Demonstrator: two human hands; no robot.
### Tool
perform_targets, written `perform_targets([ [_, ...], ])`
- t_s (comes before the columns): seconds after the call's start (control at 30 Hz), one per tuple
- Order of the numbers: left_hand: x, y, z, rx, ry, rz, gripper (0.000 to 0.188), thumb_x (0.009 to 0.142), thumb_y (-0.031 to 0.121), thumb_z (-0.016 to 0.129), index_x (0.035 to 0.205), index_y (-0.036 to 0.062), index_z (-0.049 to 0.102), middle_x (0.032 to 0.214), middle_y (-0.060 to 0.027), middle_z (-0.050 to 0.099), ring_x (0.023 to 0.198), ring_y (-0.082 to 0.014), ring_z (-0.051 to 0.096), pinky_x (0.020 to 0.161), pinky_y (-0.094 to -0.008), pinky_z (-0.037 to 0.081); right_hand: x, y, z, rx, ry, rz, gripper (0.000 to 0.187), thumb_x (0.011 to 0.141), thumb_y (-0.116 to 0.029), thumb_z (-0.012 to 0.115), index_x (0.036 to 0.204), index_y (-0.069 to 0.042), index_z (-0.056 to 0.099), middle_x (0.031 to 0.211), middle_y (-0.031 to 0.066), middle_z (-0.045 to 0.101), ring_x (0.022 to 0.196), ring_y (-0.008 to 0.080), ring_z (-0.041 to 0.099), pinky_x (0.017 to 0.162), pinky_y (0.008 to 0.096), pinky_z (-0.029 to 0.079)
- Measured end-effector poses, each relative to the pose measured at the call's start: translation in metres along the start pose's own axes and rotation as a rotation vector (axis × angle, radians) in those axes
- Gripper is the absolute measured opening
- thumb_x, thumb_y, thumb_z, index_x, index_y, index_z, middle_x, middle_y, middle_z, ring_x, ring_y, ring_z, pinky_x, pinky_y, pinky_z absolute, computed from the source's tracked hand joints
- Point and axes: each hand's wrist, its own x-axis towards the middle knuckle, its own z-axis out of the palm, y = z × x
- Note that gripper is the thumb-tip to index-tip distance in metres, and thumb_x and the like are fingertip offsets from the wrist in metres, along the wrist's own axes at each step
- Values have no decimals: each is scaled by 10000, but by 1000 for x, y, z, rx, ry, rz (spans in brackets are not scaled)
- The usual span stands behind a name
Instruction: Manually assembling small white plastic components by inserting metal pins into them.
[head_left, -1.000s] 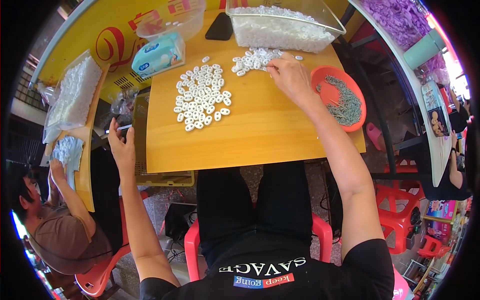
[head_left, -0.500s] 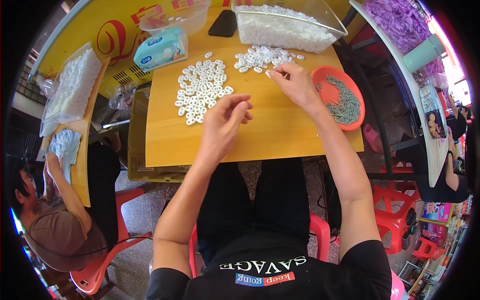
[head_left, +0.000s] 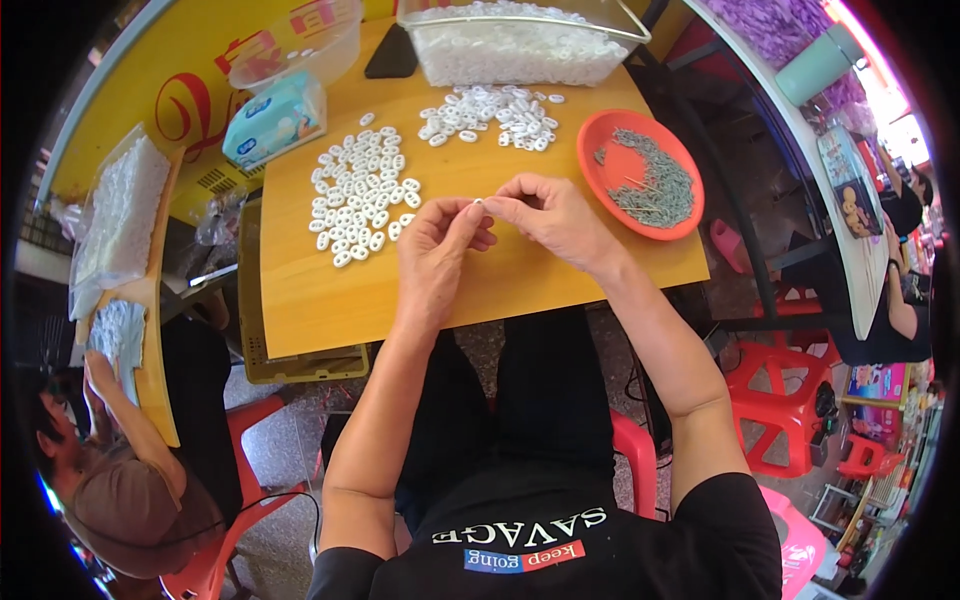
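One small white piece [head_left: 478, 201] is pinched between the left hand [head_left: 430, 258] and the right hand [head_left: 562, 222], which meet tip to tip over the wooden surface [head_left: 320, 315]. From it, two-holed white ovals [head_left: 356, 196] spread at nine o'clock, a white heap [head_left: 520, 125] lies at twelve, and a red bowl [head_left: 622, 166] of grey pieces [head_left: 672, 192] stands at three.

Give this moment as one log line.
left hand: holding small white piece; right hand: holding same piece; on table: loose white pieces, orange bowl
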Motion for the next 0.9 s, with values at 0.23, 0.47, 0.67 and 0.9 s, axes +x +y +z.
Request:
perform_targets([
  [0.23, -3, 3, -9, -42, -18, -61, 179, 946, 160, 625, 994, -11, 606, 856, -69, 654, 724, -124, 619, 687, -252, 501, -9, -11, -24, -279, 132, -211, 171, 896, -171, 681, 931, -5, 665, 752, -36, 581, 692, 25, 502, 597, 213, 411],
  [0.47, -1, 3, -4, 17, -41, -33, 189, 946, 166, 625, 1009, -11, 607, 874, -71, 653, 750, -128, 615, 710, -258, 496, -1, 5, -144, -601, 417, -75, 220, 844, -196, 686, 952, -6, 695, 846, 62, 697, 746, 127, 627, 704, 282, 498],
  [0.67, -2, 3, -4, 53, -39, -27, 178, 949, 158, 618, 1009, -9, 607, 881, -71, 650, 755, -132, 612, 717, -264, 490, 7, 20, -152, -773, 320, -32, 222, 861, -201, 661, 972, -11, 695, 879, 129, 696, 787, 206, 658, 721, 337, 511],
  [0.9, -3, 2, -2, 73, -43, -17, 179, 950, 154, 617, 1015, -11, 603, 885, -70, 649, 760, -132, 610, 719, -263, 488, 23, 25, -141, -858, 245, -67, 217, 884, -209, 649, 954, -5, 678, 898, 107, 680, 790, 182, 640, 704, 318, 497],
])
